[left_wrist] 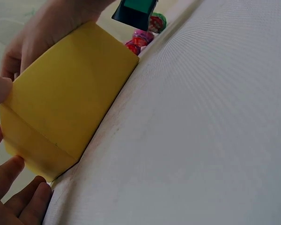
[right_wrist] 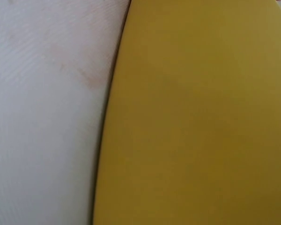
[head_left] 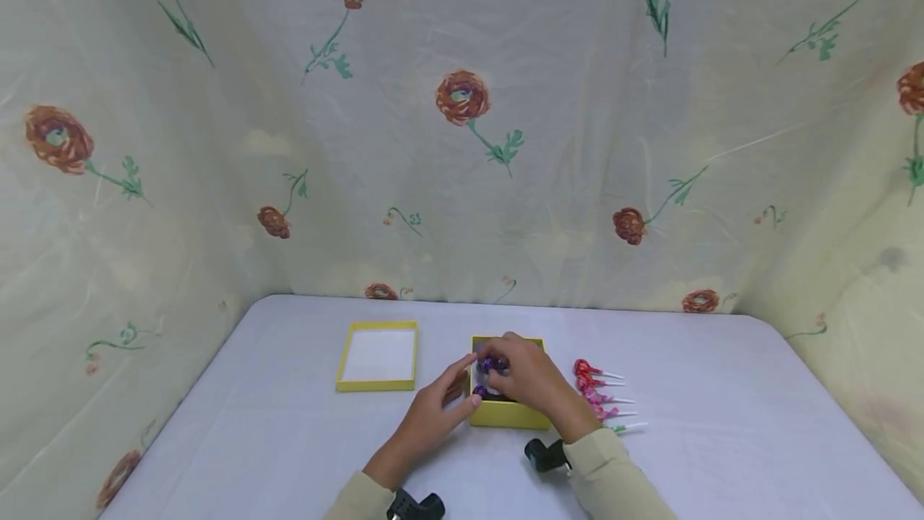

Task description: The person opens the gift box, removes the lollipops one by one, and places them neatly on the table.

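A yellow box (head_left: 509,416) stands on the table with its top uncovered. My right hand (head_left: 530,375) reaches over its right side, and its curled thumb and fingers pinch a purple-wrapped lollipop (head_left: 489,364) inside; the stick is hidden. Another purple-wrapped lollipop (head_left: 480,392) lies in the box's near left corner. Against the left wall rests my left hand (head_left: 431,412), its thumb near the front corner and its fingers spread. The left wrist view shows left fingertips (left_wrist: 9,171) touching the yellow box (left_wrist: 75,89). In the right wrist view, the box wall (right_wrist: 192,117) hides the right hand.
Left of the box lies a yellow-rimmed lid (head_left: 376,385) with its white inside up. To the right, several lollipops form a column: red ones (head_left: 583,367), pink ones (head_left: 595,397) and a green one (head_left: 619,428), sticks pointing right. A flowered curtain (head_left: 462,247) surrounds the table (head_left: 253,440).
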`<state>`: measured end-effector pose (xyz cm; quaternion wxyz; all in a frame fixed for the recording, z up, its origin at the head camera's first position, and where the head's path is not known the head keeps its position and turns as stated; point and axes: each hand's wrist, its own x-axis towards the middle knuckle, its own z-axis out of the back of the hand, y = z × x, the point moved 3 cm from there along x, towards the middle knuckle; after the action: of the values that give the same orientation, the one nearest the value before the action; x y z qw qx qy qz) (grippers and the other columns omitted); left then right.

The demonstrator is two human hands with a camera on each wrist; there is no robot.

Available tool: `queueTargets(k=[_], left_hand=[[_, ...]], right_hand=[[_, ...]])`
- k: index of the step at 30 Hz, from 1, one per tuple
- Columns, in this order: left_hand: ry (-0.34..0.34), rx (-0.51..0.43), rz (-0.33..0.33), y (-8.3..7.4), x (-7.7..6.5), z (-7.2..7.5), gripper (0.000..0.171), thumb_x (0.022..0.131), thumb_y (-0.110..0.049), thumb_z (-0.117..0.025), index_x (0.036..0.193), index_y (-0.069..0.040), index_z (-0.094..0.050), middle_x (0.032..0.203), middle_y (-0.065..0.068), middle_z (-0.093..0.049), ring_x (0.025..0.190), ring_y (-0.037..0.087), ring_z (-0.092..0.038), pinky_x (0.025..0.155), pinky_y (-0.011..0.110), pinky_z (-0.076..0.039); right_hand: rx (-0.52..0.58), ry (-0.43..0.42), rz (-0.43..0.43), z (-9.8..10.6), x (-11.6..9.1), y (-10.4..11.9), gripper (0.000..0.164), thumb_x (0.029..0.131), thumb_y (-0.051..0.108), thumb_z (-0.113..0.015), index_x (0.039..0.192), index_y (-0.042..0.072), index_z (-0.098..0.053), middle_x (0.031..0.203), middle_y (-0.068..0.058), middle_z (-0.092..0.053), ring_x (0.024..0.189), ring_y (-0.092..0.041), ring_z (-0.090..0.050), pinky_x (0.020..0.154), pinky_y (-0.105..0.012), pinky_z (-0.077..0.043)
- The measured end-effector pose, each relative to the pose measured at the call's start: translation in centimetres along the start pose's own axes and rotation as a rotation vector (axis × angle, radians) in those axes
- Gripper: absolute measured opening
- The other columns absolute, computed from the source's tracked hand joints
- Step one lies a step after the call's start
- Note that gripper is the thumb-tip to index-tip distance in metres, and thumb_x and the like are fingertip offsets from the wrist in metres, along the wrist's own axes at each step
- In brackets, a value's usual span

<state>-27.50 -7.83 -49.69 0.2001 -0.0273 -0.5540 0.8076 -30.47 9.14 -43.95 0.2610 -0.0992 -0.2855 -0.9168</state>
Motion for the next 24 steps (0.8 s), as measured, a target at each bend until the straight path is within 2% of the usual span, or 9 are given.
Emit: queueTargets(k=[3, 8, 15, 24], left_hand=[[0.003, -0.016, -0.008, 0.1, 0.0, -0.1, 0.059, 0.097, -0.026, -0.058, 0.151, -0.026, -0.033, 0.154, 0.003, -0.033, 0.137, 0.030, -0.039, 0.110, 0.041, -0.039], [0.004, -0.011, 0.004, 0.0, 0.0, -0.2, 0.059, 0.097, -0.030, -0.058, 0.150, -0.031, -0.032, 0.155, 0.001, -0.032, 0.137, 0.028, -0.038, 0.110, 0.038, -0.039], [0.003, 0.009, 0.008, -0.5, -0.2, -0.1, 0.060, 0.096, -0.036, -0.058, 0.150, -0.034, -0.032, 0.155, 0.000, -0.032, 0.137, 0.026, -0.039, 0.110, 0.036, -0.040], [-0.001, 0.013, 0.016, -0.3, -0.2, 0.1, 0.061, 0.096, -0.037, -0.058, 0.150, -0.033, -0.033, 0.154, -0.002, -0.032, 0.137, 0.024, -0.039, 0.110, 0.035, -0.038]], right_hand=[[0.011, -0.010, 0.009, 0.2, -0.1, 0.0, 0.023, 0.081, 0.013, -0.074, 0.103, 0.018, -0.070, 0.095, 0.004, -0.061, 0.084, -0.010, -0.057, 0.080, -0.029, -0.058], [0.018, -0.030, 0.040, 1.0, -0.2, 0.2, 0.023, 0.082, 0.010, -0.074, 0.103, 0.018, -0.070, 0.097, 0.004, -0.062, 0.089, -0.010, -0.059, 0.083, -0.031, -0.057], [0.005, -0.064, 0.104, 3.1, -0.5, 1.1, 0.026, 0.081, 0.008, -0.074, 0.106, 0.013, -0.070, 0.102, 0.002, -0.064, 0.094, -0.013, -0.061, 0.087, -0.035, -0.057], [-0.017, -0.079, 0.076, 4.9, -1.8, 0.4, 0.029, 0.081, 0.007, -0.074, 0.109, 0.012, -0.069, 0.102, 0.002, -0.063, 0.092, -0.012, -0.061, 0.085, -0.034, -0.057]])
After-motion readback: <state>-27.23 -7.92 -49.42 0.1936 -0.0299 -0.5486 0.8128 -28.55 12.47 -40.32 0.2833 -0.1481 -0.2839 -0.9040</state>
